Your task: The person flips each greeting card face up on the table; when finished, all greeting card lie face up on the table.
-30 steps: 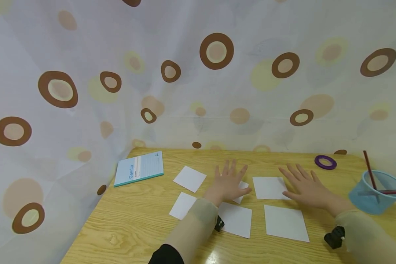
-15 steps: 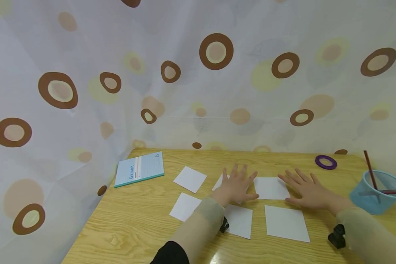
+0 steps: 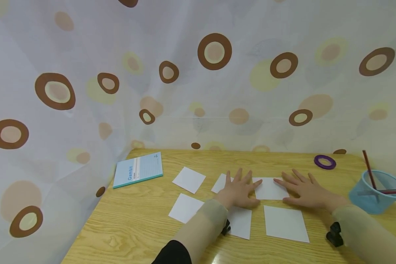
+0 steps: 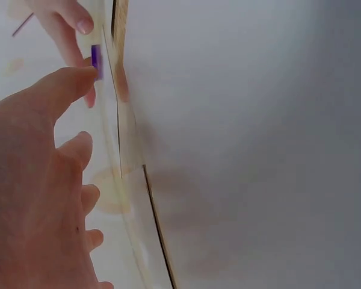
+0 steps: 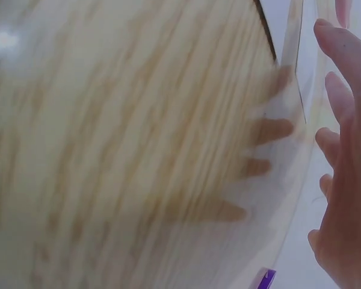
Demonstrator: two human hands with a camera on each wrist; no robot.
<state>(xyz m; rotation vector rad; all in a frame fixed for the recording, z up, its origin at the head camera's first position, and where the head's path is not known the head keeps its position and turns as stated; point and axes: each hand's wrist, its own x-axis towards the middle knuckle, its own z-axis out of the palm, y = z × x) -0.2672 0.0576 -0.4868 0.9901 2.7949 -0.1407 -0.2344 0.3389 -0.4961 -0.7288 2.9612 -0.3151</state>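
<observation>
My left hand point(image 3: 238, 191), fingers spread, is held palm down over the small white paper sheets. It partly covers one sheet point(image 3: 219, 183) and overlaps the upper right sheet point(image 3: 271, 190) in the head view. My right hand point(image 3: 308, 191) has its fingers spread too, with its fingertips over that sheet's right edge. In the right wrist view, finger shadows fall on the wood beneath the right hand point(image 5: 352, 144). The left wrist view has the left hand point(image 4: 39, 138) above a large white paper surface point(image 4: 259, 150). Neither hand holds anything.
More white sheets lie flat nearby, at far left point(image 3: 189, 179), lower left point(image 3: 184, 208), front middle point(image 3: 241, 223) and front right point(image 3: 286, 224). A light blue notebook point(image 3: 138, 170) lies back left. A purple ring point(image 3: 325, 167) and a blue cup point(image 3: 371, 200) holding sticks stand right.
My left hand has shifted right and slightly nearer, uncovering more of the sheet behind it. My right hand has stayed nearly in place, its fingertips slightly lower and further left.
</observation>
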